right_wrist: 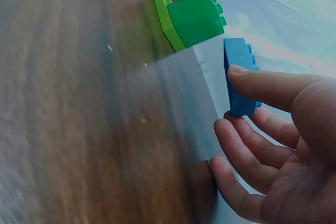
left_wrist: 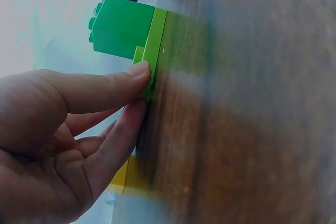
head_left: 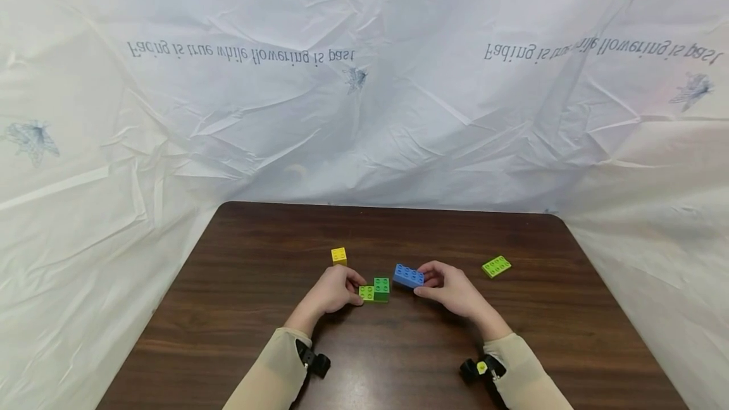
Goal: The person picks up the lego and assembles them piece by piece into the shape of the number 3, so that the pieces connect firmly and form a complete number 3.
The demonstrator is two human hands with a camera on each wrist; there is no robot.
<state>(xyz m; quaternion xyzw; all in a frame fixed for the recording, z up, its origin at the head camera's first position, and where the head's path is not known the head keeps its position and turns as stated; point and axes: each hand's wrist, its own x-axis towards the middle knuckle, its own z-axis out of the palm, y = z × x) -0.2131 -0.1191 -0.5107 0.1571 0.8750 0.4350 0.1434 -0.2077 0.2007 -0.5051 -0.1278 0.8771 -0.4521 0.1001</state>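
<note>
My left hand (head_left: 332, 290) pinches the left end of a thin lime-green brick plate (left_wrist: 153, 45) between thumb and fingers. On that plate's other end sits a green brick (head_left: 381, 287), its studs facing up. The plate lies on or close to the table. To the right, a blue brick (head_left: 408, 276) with two rows of studs is held by my right hand (head_left: 450, 290), thumb on the near side and fingers behind. In the right wrist view the blue brick (right_wrist: 241, 77) hangs above the table, apart from the green brick (right_wrist: 197, 19).
A yellow brick (head_left: 338, 256) stands on the brown table (head_left: 256, 334) just beyond my left hand. Farther right lies a second lime-green plate (head_left: 497, 266). White printed sheeting (head_left: 364, 131) hangs behind the table's far edge and along its sides.
</note>
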